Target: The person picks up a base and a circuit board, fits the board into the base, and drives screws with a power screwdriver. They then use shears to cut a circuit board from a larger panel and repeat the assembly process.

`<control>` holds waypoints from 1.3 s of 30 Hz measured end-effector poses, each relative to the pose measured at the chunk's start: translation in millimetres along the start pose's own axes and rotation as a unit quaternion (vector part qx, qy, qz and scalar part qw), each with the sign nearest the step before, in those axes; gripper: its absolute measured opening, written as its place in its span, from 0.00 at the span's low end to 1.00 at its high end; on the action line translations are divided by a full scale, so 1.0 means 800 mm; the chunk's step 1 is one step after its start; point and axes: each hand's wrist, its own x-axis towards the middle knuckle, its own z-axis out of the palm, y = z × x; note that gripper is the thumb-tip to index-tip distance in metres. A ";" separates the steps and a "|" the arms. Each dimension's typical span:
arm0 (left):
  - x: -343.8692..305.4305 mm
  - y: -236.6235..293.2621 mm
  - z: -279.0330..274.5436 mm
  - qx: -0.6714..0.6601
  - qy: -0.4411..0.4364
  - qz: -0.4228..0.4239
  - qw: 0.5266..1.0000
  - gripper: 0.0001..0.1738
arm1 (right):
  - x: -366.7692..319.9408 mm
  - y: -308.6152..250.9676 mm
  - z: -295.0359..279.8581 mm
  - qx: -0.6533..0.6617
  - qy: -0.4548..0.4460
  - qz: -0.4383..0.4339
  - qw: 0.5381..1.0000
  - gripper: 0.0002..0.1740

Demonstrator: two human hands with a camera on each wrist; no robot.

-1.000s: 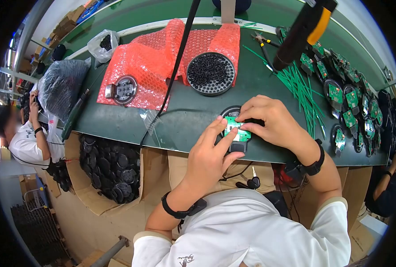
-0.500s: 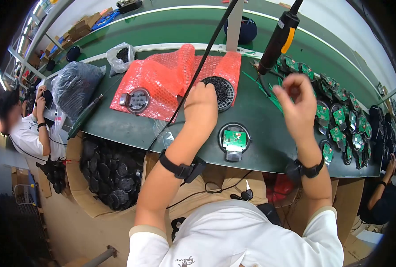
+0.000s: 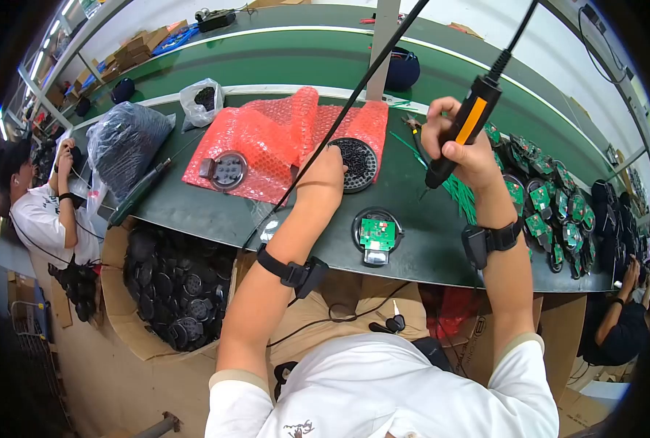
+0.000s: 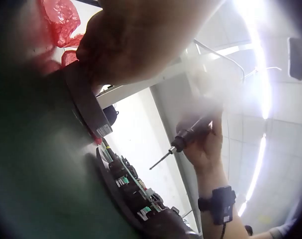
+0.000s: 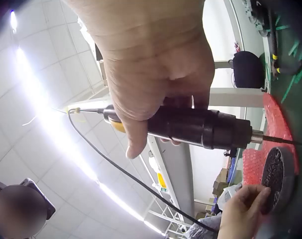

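Note:
My left hand is at the near left side of a round dark dish filled with small black screws. Thumb and fingers come together at the screws in the right wrist view; I cannot tell whether a screw is between them. Up on the right, my right hand grips a black and orange electric screwdriver, its thin bit pointing down toward the table. A round black housing with a green circuit board lies near the table's front edge, between the two forearms.
Red bubble wrap lies under the dish and another round part. Green wires and a pile of board-fitted housings are on the right. A black cable crosses diagonally. A second screwdriver lies left, above a box of black parts.
Both hands have left the circuit board and housing. My left hand went to the screw dish, while my right hand reached up and took hold of the hanging electric screwdriver.

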 end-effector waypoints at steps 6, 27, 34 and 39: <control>-0.008 -0.003 0.003 -0.024 0.050 0.039 0.998 0.09 | -0.009 -0.006 0.044 0.159 -0.011 0.004 0.987 0.30; -0.005 -0.013 0.006 -0.036 0.083 0.097 0.991 0.09 | -0.009 -0.005 0.091 0.081 0.170 -0.005 0.982 0.18; -0.011 0.003 -0.008 -0.110 0.100 0.090 0.985 0.06 | -0.015 -0.003 0.102 0.087 0.196 -0.016 0.977 0.18; -0.071 0.024 -0.039 -0.231 0.039 0.063 0.970 0.05 | -0.017 -0.001 0.110 0.073 0.226 -0.034 0.971 0.16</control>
